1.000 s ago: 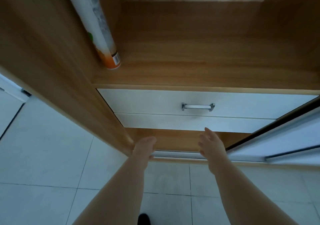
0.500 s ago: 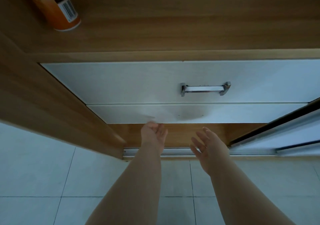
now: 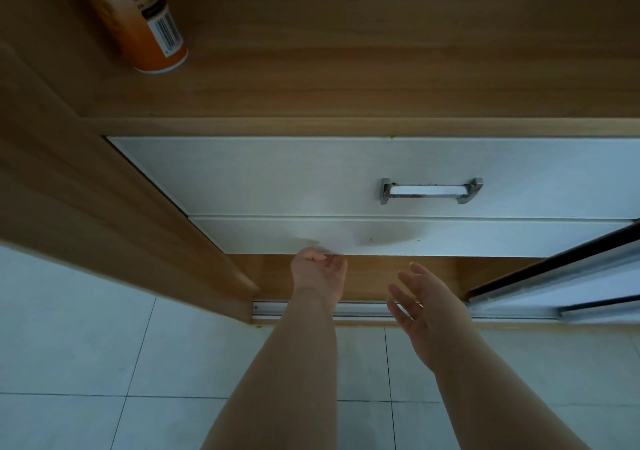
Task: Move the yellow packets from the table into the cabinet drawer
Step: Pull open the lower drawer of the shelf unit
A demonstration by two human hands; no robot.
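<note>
Yellow packets weren't in frame at all. Left hand curled under the lower drawer edge at center, right hand open and empty. With no handle there, the fingers could slip off.

A can stands on the cabinet shelf, at its far left, close against the cabinet's left side panel. Directly under the shelf sits the upper drawer, with a handle right of its middle. The lower drawer lies just beneath it. The left hand is at the bottom edge of the lower drawer, left of centre. The right hand is to its right, nearer the viewer and apart from the drawer. A sliding door stands at the right, on a track along the floor.
</note>
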